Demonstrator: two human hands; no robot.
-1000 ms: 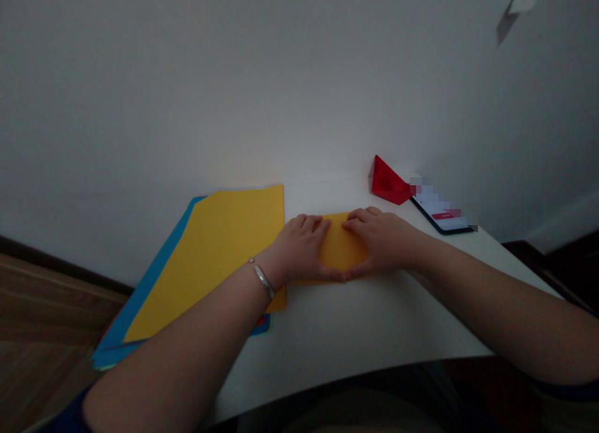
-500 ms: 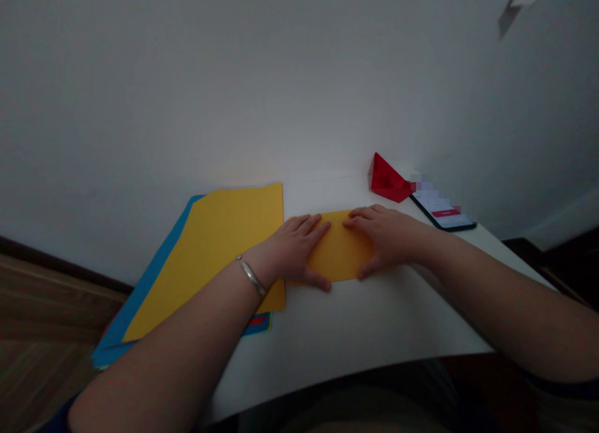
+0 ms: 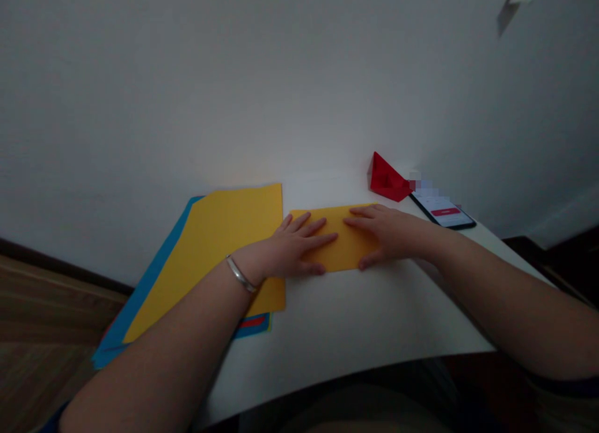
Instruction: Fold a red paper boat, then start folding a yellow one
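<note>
A yellow sheet of paper (image 3: 339, 246), seemingly folded into a rectangle, lies flat on the white table (image 3: 337, 321). My left hand (image 3: 299, 246) rests on its left part with fingers spread, covering that end. On its right part lies my right hand (image 3: 381, 233), fingers apart and thumb near the front edge. The middle of the yellow paper shows between both hands. Left of it is a stack of coloured paper, a large yellow sheet (image 3: 224, 233) on top of blue sheets (image 3: 154, 271); my left wrist passes over the stack.
A red folded paper boat (image 3: 386, 180) stands at the back right. Beside it lies a phone (image 3: 442, 208) with its screen lit. The wall (image 3: 281, 77) rises directly behind the table, and a wooden surface (image 3: 51, 302) is at the lower left.
The small yellow paper has shifted slightly away from me. My left hand has spread its fingers wider across it and moved a little up; my right hand has barely moved.
</note>
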